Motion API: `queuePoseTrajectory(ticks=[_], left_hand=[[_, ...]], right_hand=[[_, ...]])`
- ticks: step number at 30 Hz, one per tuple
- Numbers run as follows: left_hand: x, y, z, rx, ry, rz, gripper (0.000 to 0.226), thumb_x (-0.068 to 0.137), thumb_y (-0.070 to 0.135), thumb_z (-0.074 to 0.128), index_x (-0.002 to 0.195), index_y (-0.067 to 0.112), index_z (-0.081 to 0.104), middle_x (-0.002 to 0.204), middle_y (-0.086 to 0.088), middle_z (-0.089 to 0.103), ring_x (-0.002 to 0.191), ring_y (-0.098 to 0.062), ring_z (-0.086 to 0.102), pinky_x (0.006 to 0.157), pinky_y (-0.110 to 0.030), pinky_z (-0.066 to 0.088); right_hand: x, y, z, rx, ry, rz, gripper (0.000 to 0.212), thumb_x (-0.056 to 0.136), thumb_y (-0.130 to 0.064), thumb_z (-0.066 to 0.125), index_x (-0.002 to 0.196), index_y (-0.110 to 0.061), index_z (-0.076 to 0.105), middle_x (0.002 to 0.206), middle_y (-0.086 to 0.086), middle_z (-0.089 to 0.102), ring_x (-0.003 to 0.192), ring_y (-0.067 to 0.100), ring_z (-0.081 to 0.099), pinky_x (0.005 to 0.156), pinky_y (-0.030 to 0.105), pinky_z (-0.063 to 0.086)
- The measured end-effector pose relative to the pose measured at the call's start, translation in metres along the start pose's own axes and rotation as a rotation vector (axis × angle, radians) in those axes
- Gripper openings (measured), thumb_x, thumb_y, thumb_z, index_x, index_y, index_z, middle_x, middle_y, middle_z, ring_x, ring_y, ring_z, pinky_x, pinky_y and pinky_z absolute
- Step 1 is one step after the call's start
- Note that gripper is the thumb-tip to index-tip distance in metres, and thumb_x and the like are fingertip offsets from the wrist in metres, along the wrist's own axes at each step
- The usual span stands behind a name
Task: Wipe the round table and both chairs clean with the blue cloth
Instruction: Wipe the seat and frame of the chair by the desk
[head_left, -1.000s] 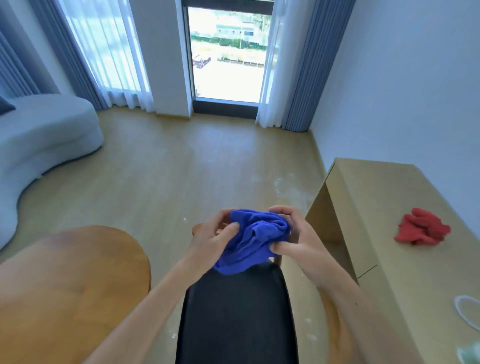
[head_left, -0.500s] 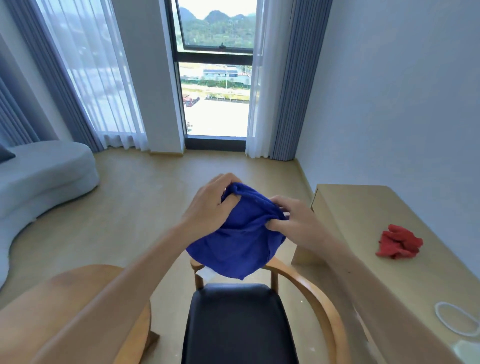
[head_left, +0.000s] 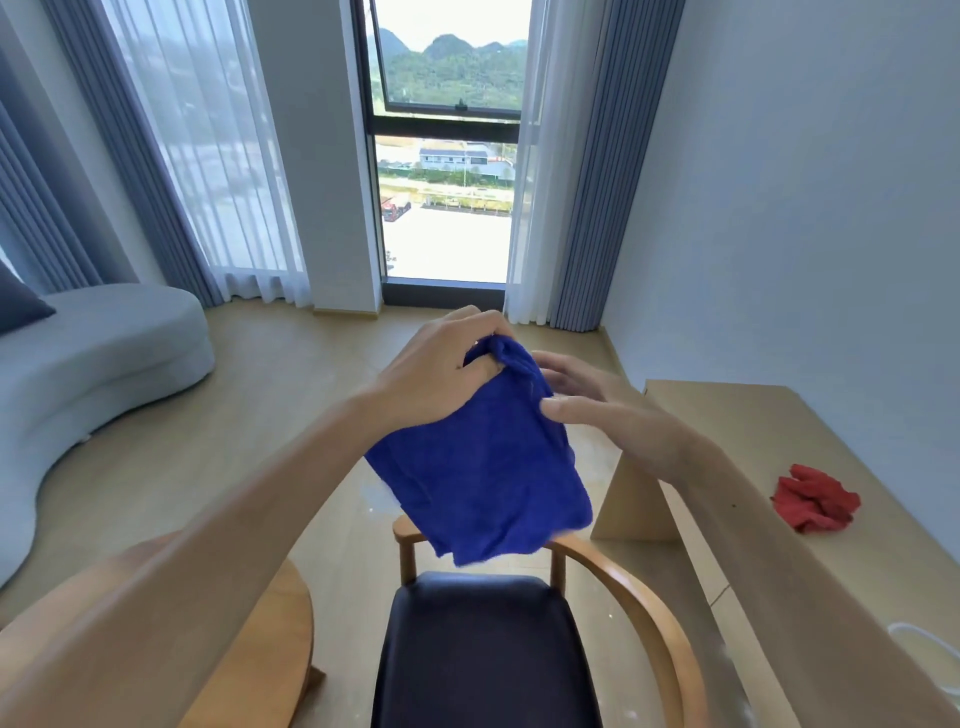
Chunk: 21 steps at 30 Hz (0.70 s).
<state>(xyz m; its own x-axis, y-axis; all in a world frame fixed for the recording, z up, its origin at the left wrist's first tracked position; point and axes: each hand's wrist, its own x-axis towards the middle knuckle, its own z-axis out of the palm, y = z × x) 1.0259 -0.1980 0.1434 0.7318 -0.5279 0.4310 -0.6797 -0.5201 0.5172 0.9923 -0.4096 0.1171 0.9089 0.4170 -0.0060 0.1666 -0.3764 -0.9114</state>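
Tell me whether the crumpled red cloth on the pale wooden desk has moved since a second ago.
No. The crumpled red cloth lies at the same spot on the pale wooden desk, partway along its top toward the wall; only the head camera tilted up.

I see a blue cloth (head_left: 488, 478) of soft, matt terry-like fabric with a fine nap. The chair (head_left: 639, 597) has a smooth, lightly varnished wooden frame and a dark seat with a faint leathery sheen. The round table (head_left: 270, 639) looks like warm, polished wood. The desk (head_left: 737, 447) is pale, matt wood laminate, and a crumpled red cloth (head_left: 813, 505) on it looks fuzzy.
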Motion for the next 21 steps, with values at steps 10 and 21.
queuePoseTrajectory(ticks=[10, 21], left_hand=[[-0.008, -0.009, -0.008, -0.331, -0.005, -0.122, 0.021, 0.087, 0.032, 0.068, 0.1, 0.04, 0.054, 0.1, 0.012, 0.065, 0.09, -0.008, 0.066, 0.08, -0.03, 0.057], [-0.02, -0.031, -0.02, -0.227, -0.042, -0.117, 0.021, 0.084, 0.019, 0.073, 0.098, 0.026, 0.059, 0.088, 0.015, 0.065, 0.081, -0.003, 0.061, 0.07, -0.015, 0.051]], right_hand=[[0.018, -0.012, 0.015, -0.246, 0.301, -0.261, 0.005, 0.092, -0.021, 0.062, 0.096, -0.021, 0.06, 0.085, -0.007, 0.065, 0.078, 0.011, 0.062, 0.072, 0.028, 0.052], [0.004, 0.006, 0.0, -0.369, 0.031, -0.013, 0.025, 0.085, -0.011, 0.069, 0.107, -0.01, 0.057, 0.095, 0.005, 0.064, 0.087, 0.022, 0.063, 0.08, 0.044, 0.057]])
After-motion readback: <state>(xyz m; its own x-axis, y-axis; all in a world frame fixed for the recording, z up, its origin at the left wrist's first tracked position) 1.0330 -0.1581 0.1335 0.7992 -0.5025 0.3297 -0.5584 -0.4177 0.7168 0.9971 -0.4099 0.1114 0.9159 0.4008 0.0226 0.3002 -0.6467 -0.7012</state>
